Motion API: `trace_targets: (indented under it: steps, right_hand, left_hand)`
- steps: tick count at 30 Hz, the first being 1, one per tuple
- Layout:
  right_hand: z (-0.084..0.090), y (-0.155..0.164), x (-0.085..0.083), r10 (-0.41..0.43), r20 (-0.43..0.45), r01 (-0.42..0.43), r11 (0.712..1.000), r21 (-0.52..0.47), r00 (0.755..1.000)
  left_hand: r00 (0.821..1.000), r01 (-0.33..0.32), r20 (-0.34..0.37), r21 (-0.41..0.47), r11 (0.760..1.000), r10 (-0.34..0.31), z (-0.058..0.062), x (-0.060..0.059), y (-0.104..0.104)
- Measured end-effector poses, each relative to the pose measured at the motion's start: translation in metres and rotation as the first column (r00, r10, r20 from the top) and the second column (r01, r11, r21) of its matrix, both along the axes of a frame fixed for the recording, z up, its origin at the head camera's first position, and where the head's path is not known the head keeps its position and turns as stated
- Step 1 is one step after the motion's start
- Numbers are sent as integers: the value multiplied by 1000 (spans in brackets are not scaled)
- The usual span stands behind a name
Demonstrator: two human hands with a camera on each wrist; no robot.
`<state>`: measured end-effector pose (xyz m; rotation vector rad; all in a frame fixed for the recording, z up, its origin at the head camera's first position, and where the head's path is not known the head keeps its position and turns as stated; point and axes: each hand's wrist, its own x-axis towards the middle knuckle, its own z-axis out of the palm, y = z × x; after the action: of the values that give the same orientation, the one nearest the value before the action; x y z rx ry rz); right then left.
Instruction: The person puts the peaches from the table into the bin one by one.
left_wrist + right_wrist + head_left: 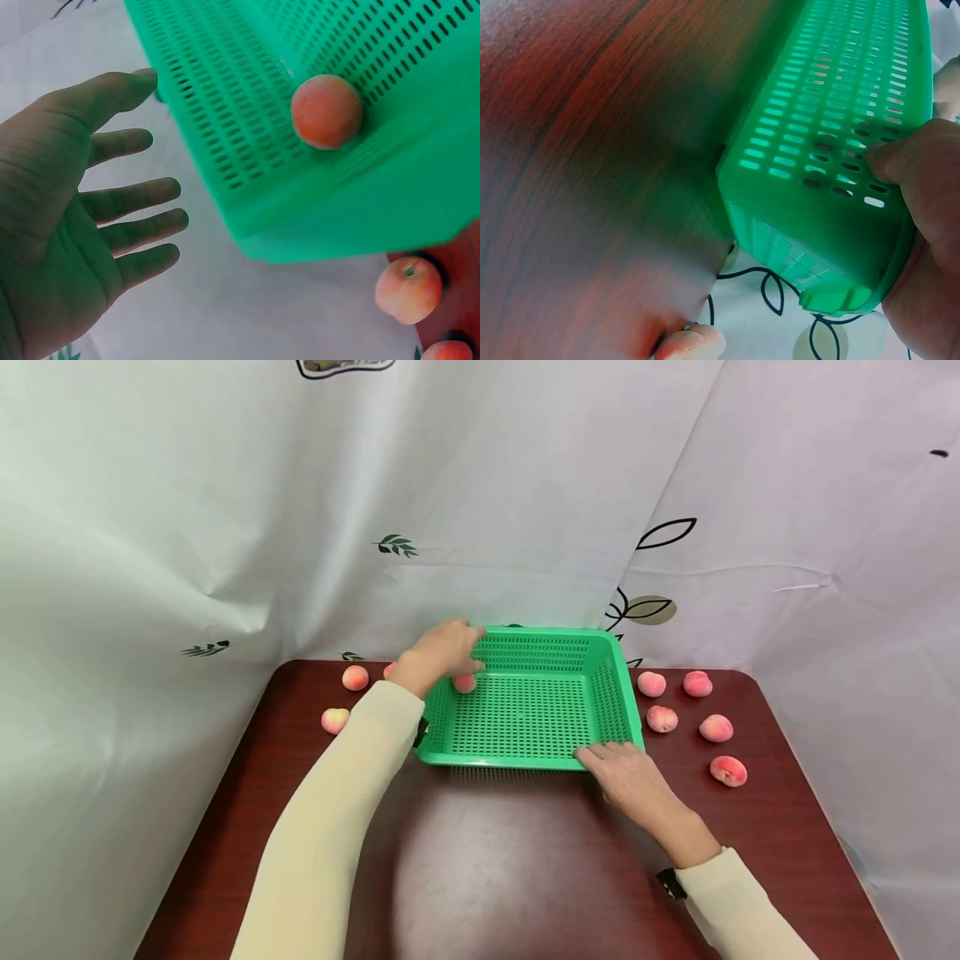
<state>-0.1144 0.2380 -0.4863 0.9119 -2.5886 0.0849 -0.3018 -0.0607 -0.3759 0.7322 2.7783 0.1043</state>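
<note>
The left hand (438, 652) hung open over a dropped peach (464, 683); the right hand (626, 772) gripped the green basket (525, 714) corner, best held steady.

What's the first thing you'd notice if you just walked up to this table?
The bright green basket in the middle of the dark red table, with one peach inside it by its left wall. More peaches lie on the table on both sides. The left hand hovers open at the basket's left rim, and the right hand holds its near right corner.
</note>
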Motion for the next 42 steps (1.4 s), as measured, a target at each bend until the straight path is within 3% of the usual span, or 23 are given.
trace_targets:
  steps: [10, 17, 27, 35, 42]
  right_hand:
    - [0, 0, 1, 4, -10, -4, 1000, -17, 1000]
    - [0, 1, 1, -1, -11, 0, 1000, -23, 1000]
    - [0, 0, 1, 7, -9, -8, 1000, -26, 1000]
    - [0, -1, 1, 19, -30, -19, 999, -27, 999]
    - [1, -1, 1, 27, -40, -29, 999, -30, 999]
  left_hand:
    - [991, 10, -130, 95, 995, 2, 21, 20, -30]
    - [971, 3, -239, 109, 994, 23, 26, 34, -53]
    - [962, -60, -252, 171, 983, 103, 10, 49, -83]
    - [957, -158, -201, 243, 957, 209, -10, 62, -120]
    - [955, -207, -165, 232, 950, 248, -27, 68, -149]
